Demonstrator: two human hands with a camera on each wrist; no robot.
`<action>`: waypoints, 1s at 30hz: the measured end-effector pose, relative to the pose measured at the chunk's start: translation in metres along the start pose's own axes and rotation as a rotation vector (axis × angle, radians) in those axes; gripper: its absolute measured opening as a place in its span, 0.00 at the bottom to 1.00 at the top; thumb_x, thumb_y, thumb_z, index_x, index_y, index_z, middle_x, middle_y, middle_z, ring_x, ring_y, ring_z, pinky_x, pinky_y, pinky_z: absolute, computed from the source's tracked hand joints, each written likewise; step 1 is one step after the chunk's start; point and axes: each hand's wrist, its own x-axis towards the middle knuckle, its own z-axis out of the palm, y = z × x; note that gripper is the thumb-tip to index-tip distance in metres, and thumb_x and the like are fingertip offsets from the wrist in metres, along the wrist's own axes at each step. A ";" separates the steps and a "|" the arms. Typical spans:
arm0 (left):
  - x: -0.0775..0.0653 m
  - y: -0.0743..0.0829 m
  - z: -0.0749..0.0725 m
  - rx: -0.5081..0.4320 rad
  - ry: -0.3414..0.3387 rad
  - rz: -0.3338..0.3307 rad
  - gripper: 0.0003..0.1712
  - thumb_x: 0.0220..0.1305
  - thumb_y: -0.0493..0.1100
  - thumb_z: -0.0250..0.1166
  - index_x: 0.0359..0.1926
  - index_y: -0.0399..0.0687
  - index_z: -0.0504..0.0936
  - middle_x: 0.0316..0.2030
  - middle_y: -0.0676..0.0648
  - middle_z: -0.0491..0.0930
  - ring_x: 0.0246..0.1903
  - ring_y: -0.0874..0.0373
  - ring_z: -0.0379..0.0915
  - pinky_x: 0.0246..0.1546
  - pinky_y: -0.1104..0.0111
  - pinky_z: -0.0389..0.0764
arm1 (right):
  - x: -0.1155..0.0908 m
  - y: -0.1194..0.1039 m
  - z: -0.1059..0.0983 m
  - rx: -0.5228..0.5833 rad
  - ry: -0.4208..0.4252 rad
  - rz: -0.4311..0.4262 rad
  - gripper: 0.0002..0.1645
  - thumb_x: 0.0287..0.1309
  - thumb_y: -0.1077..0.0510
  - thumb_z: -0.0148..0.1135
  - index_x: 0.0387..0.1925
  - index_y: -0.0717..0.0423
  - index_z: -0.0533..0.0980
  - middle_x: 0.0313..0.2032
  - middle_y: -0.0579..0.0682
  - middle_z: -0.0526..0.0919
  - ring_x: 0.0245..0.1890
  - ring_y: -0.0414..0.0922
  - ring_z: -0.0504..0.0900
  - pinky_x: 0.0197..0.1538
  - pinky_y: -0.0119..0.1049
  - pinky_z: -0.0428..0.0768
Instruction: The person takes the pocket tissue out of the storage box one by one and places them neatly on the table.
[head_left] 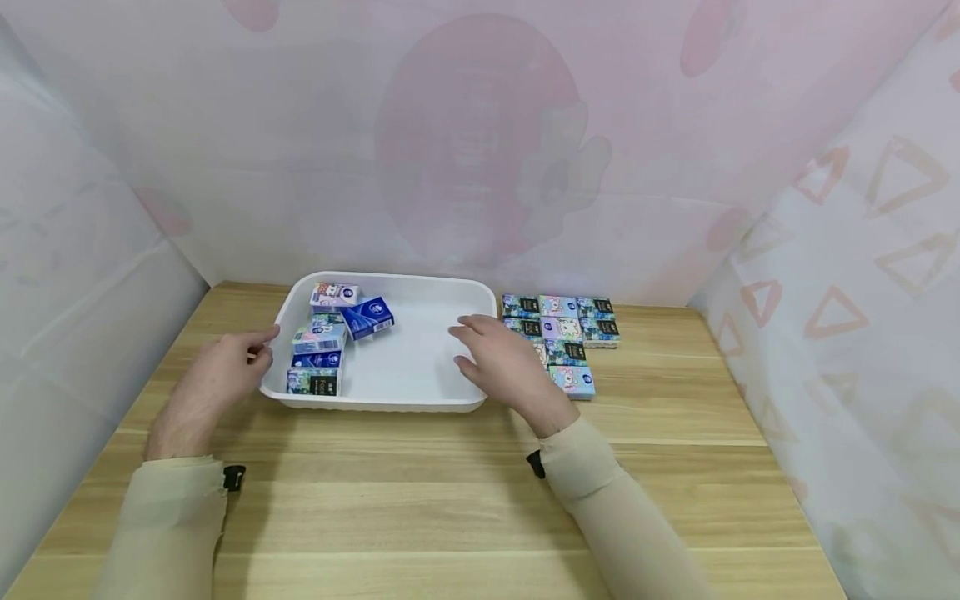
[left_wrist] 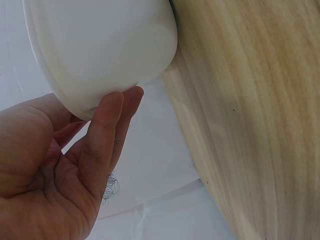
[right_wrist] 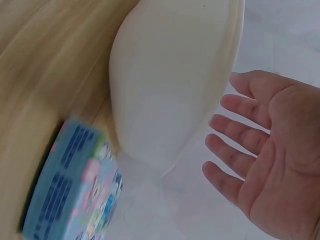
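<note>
A white plastic tray (head_left: 420, 350) stands on the wooden table with several small tissue packs along its left side. One dark blue tissue pack (head_left: 367, 317) lies at an angle against the others. My left hand (head_left: 221, 375) grips the tray's left rim; in the left wrist view its fingertips (left_wrist: 107, 107) touch the outer wall just under the edge. My right hand (head_left: 510, 367) hovers at the tray's right rim, fingers spread and holding nothing. In the right wrist view the palm (right_wrist: 280, 150) faces the tray wall, apart from it.
Right of the tray, several more tissue packs (head_left: 564, 328) lie in close rows, partly hidden by my right hand. The wooden table (head_left: 390, 500) reaches toward me. Pale printed sheets (head_left: 300, 167) enclose its back and sides.
</note>
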 end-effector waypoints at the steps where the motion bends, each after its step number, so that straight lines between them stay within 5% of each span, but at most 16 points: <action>1: 0.000 0.000 0.000 -0.001 0.000 0.001 0.32 0.92 0.41 0.53 0.89 0.36 0.69 0.65 0.18 0.82 0.30 0.50 0.74 0.25 0.63 0.74 | 0.003 -0.003 0.000 -0.008 -0.005 -0.002 0.31 0.87 0.47 0.70 0.82 0.50 0.80 0.83 0.52 0.81 0.85 0.53 0.78 0.81 0.50 0.84; 10: 0.002 0.000 -0.001 0.000 0.002 0.008 0.32 0.92 0.41 0.53 0.88 0.36 0.69 0.66 0.18 0.82 0.32 0.48 0.76 0.25 0.62 0.74 | 0.032 -0.028 0.008 -0.057 -0.030 -0.038 0.33 0.88 0.44 0.67 0.84 0.46 0.78 0.85 0.50 0.79 0.87 0.51 0.76 0.86 0.49 0.79; 20: 0.001 0.002 -0.002 0.013 -0.001 -0.009 0.33 0.92 0.41 0.54 0.89 0.35 0.68 0.70 0.17 0.80 0.50 0.35 0.83 0.33 0.61 0.79 | 0.064 -0.057 0.030 -0.093 0.027 -0.043 0.35 0.90 0.37 0.63 0.86 0.44 0.76 0.88 0.49 0.76 0.89 0.49 0.74 0.90 0.47 0.74; 30: 0.000 0.001 -0.002 0.002 0.000 -0.008 0.33 0.92 0.41 0.53 0.89 0.37 0.68 0.70 0.17 0.80 0.43 0.41 0.82 0.28 0.62 0.76 | 0.089 -0.087 0.047 -0.105 0.006 -0.015 0.40 0.90 0.31 0.59 0.90 0.42 0.72 0.89 0.48 0.73 0.90 0.48 0.71 0.92 0.44 0.70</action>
